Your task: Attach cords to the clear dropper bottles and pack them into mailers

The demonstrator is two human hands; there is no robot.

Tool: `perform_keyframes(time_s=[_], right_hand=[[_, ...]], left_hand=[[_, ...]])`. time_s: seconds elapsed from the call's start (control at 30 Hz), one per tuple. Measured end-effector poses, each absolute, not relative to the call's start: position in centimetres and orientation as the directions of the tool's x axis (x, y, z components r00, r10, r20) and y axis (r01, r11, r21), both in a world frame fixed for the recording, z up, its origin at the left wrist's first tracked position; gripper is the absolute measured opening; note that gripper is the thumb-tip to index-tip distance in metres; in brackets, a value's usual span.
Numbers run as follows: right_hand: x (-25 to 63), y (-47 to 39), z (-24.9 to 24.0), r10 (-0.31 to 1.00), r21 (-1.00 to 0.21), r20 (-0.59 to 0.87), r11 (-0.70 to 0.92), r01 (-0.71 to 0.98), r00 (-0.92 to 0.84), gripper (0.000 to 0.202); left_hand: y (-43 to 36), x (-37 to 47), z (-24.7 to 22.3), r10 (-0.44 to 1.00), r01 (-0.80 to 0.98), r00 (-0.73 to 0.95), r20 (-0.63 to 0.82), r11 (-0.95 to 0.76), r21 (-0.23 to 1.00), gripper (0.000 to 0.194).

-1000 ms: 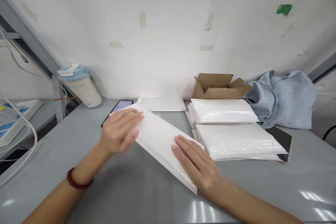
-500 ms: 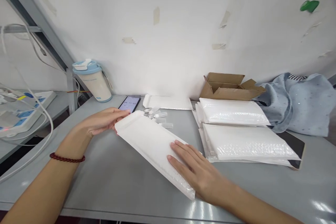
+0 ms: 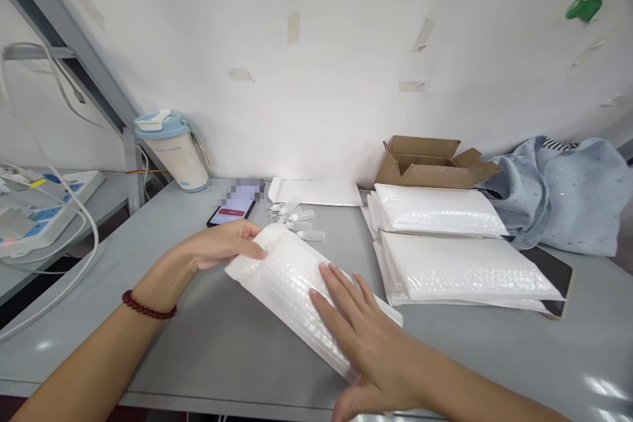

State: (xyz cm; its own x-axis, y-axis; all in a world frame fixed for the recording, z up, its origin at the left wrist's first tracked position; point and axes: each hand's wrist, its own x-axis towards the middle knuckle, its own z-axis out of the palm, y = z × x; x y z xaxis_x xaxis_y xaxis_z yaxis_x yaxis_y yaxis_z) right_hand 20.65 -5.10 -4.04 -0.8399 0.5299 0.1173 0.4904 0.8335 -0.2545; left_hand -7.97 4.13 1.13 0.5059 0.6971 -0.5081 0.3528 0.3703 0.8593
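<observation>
A white bubble mailer (image 3: pixel 291 283) lies slantwise above the front of the grey table, its bubbled surface showing. My left hand (image 3: pixel 230 242) pinches its upper left end, thumb on top and the other fingers partly hidden. Across the lower right half of the mailer, my right hand (image 3: pixel 361 323) rests with fingers spread and thumb stretched out. Just behind the mailer are several small clear plastic bottles (image 3: pixel 301 215). A flat white mailer (image 3: pixel 316 192) lies farther back against the wall.
Stacked white bubble mailers (image 3: pixel 459 267) lie at the right, partly over a dark phone (image 3: pixel 551 270). Behind them stand an open cardboard box (image 3: pixel 435 168) and blue cloth (image 3: pixel 564 198). A lit phone (image 3: pixel 237 201), a tumbler (image 3: pixel 173 148) and a power strip (image 3: pixel 59 201) are at left.
My left hand has moved right and down, its thumb now on top of the mailer, uncovering more of the lit phone. My right hand's fingers have spread. More bubbled surface shows on the mailer.
</observation>
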Motion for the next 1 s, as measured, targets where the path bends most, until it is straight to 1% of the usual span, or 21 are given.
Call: perform_keyframes(time_s=[0.1, 0.17, 0.3, 0.37, 0.43, 0.5, 0.6, 0.67, 0.77, 0.83, 0.9, 0.93, 1.0], right_hand=[[20.2, -5.7, -4.2, 0.601, -0.278, 0.123, 0.785, 0.554, -0.790, 0.116], [20.0, -6.0, -4.2, 0.641, -0.295, 0.135, 0.754, 0.587, -0.755, 0.111], [19.6, -6.1, -4.1, 0.707, -0.371, 0.183, 0.693, 0.618, -0.683, 0.100], [19.6, -6.0, -4.0, 0.735, -0.418, 0.198, 0.662, 0.622, -0.649, 0.095], [19.5, -5.8, -4.0, 0.754, -0.455, 0.205, 0.638, 0.621, -0.624, 0.091], [19.5, -5.7, -4.0, 0.766, -0.479, 0.214, 0.623, 0.618, -0.606, 0.086], [19.6, -5.6, -4.1, 0.779, -0.473, 0.245, 0.616, 0.630, -0.577, 0.076], [19.6, -5.5, -4.3, 0.786, -0.456, 0.259, 0.612, 0.646, -0.562, 0.070], [19.7, -5.3, -4.5, 0.803, -0.446, 0.245, 0.591, 0.672, -0.543, 0.064], [19.8, -5.2, -4.6, 0.808, -0.445, 0.239, 0.584, 0.679, -0.539, 0.063], [19.8, -5.1, -4.6, 0.805, -0.444, 0.246, 0.589, 0.676, -0.540, 0.063], [19.8, -5.1, -4.6, 0.802, -0.444, 0.250, 0.593, 0.672, -0.542, 0.063], [19.8, -5.1, -4.5, 0.798, -0.449, 0.253, 0.598, 0.664, -0.548, 0.062]], left_hand=[[2.9, -5.4, 0.6, 0.589, 0.312, 0.636, -0.499, 0.396, 0.864, 0.017], [2.0, -3.8, 0.0, 0.560, 0.287, 0.679, -0.475, 0.393, 0.873, 0.015], [0.5, -1.5, -1.2, 0.610, 0.322, 0.638, -0.471, 0.345, 0.882, 0.012], [-0.1, -0.7, -1.6, 0.651, 0.348, 0.613, -0.448, 0.287, 0.893, 0.009], [-0.5, -0.3, -1.9, 0.687, 0.356, 0.597, -0.414, 0.236, 0.904, 0.011], [-0.7, -0.1, -2.0, 0.704, 0.347, 0.590, -0.396, 0.222, 0.911, 0.016], [-0.4, -0.2, -2.4, 0.726, 0.335, 0.571, -0.383, 0.220, 0.916, 0.024], [0.2, -0.5, -2.7, 0.764, 0.386, 0.515, -0.389, 0.199, 0.901, 0.030], [1.2, -1.4, -2.8, 0.858, 0.503, 0.362, -0.363, 0.149, 0.852, 0.034], [1.9, -2.1, -2.8, 0.933, 0.549, 0.247, -0.263, 0.089, 0.831, 0.031], [2.6, -2.9, -2.7, 0.978, 0.589, 0.152, -0.142, 0.025, 0.808, 0.028], [2.9, -3.2, -2.8, 0.987, 0.613, 0.127, -0.098, -0.001, 0.790, 0.029], [3.4, -3.5, -3.0, 0.990, 0.663, 0.129, -0.054, -0.045, 0.747, 0.033]])
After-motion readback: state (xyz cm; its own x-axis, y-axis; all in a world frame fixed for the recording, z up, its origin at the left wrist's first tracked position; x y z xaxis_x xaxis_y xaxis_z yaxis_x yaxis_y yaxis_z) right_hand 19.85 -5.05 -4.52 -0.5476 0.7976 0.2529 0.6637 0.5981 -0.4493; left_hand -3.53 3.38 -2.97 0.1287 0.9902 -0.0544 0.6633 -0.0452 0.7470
